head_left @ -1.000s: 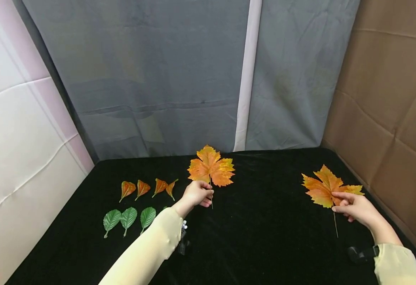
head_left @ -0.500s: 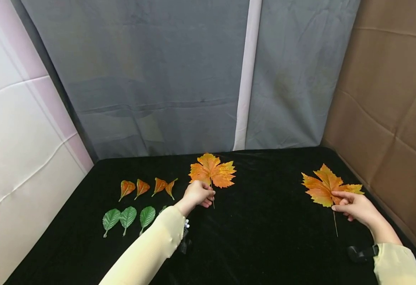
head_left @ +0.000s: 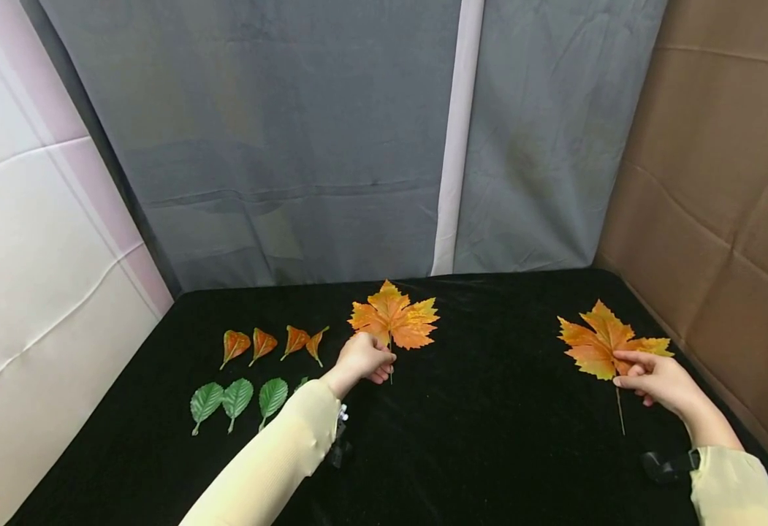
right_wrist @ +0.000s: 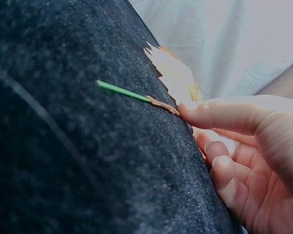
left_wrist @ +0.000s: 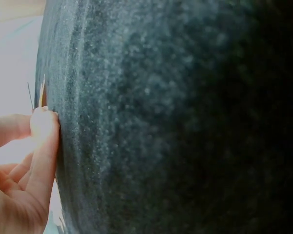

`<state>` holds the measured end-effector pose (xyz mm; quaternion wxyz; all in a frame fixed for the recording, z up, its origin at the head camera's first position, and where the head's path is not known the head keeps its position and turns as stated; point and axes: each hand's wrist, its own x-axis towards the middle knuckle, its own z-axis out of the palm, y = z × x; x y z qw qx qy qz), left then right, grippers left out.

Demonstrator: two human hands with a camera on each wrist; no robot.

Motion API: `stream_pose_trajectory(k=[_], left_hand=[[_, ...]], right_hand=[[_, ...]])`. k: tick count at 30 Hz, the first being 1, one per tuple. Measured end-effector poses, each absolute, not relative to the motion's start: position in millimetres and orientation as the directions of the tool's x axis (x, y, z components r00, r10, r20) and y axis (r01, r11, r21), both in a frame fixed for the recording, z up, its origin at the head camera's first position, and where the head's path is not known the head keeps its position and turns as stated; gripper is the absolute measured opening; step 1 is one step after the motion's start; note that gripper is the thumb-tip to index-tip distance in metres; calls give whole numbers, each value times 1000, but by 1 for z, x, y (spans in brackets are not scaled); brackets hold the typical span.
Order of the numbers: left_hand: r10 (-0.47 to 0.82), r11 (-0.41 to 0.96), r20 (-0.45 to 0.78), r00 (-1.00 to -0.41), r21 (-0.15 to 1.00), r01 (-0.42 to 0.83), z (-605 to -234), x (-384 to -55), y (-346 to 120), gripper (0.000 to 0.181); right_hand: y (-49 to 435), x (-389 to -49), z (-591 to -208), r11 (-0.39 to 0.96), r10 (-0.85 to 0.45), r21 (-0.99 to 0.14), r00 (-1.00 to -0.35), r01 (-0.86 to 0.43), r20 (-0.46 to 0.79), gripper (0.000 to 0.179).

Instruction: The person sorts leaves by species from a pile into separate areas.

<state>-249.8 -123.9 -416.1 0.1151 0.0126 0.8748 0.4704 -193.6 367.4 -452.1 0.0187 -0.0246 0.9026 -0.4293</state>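
Near the middle of the black cloth, my left hand (head_left: 364, 358) pinches the thin stem of an orange-yellow maple leaf (head_left: 393, 318). The leaf's blade fans out beyond the fingers, toward the back edge. In the left wrist view only a sliver of that leaf (left_wrist: 42, 95) shows past the fingertips. At the far right, my right hand (head_left: 660, 383) holds a second maple leaf (head_left: 597, 340) between thumb and forefinger where blade meets stem. The right wrist view shows its green-ended stem (right_wrist: 122, 90) over the cloth; the curled fingers hide part of the blade.
Several small orange leaves (head_left: 264, 345) lie in a row at the left of the black-covered table (head_left: 489, 453). In front of them is a row of green leaves (head_left: 237, 400), one mostly hidden by the left sleeve. A grey curtain (head_left: 318, 146) hangs behind.
The left hand's maple leaf has come down a little toward the cloth, its tip lower than a second ago. The right hand and its leaf stay practically still.
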Motion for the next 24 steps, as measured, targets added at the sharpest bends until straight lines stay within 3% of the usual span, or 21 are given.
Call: stream_pose_trajectory(k=[24], left_hand=[[171,632,-233,-957,771,-75,-411,-252,-121,20]], right_hand=[[367,-195,-453,635,-45,-772,-999,-7,-28,62]])
